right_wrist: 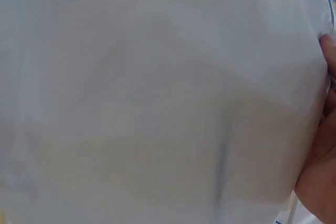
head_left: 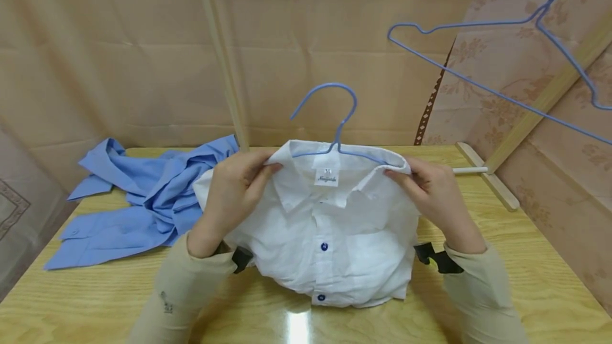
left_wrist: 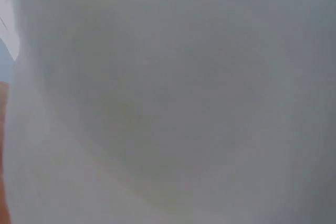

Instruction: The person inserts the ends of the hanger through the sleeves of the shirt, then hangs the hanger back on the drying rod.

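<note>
Both hands hold up a white shirt [head_left: 377, 238] with dark blue buttons, its front facing me. Inside its collar sits a blue wire hanger [head_left: 351, 101], the hook rising above the neck and the shoulder wires running into the fabric. My left hand [head_left: 236, 190] pinches the shirt near the left side of the collar, thumb in front. On the other side my right hand [head_left: 432, 190] grips the collar and shoulder fabric the same way. White cloth fills nearly all of the left wrist view. In the right wrist view the shirt [right_wrist: 157, 87] hangs close, with the hand at the right edge.
A crumpled blue shirt [head_left: 158, 211] lies on the wooden table [head_left: 516, 291] at the left. Another blue wire hanger [head_left: 478, 24] hangs at the upper right. A wooden rack's foot [head_left: 487, 177] and white rod [head_left: 464, 170] stand at the right; a pole [head_left: 220, 52] rises behind.
</note>
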Action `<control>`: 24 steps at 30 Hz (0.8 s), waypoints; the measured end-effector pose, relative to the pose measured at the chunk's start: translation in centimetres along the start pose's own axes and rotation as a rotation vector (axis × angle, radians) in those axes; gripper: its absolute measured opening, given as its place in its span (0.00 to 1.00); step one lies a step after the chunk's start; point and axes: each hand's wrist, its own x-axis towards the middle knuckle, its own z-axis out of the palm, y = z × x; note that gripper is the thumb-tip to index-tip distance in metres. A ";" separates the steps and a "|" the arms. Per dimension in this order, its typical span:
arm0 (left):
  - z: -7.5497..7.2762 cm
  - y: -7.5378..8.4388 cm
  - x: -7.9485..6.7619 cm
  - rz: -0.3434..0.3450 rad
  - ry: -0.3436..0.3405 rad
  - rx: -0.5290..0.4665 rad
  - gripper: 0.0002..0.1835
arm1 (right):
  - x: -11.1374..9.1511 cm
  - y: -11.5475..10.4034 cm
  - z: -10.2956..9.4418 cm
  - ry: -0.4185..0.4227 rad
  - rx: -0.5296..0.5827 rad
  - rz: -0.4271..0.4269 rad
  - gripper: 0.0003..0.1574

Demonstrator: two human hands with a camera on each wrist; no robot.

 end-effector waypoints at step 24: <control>-0.1 -0.8 0.2 -0.160 0.048 -0.110 0.07 | -0.3 3.0 -1.8 0.256 -0.167 -0.214 0.31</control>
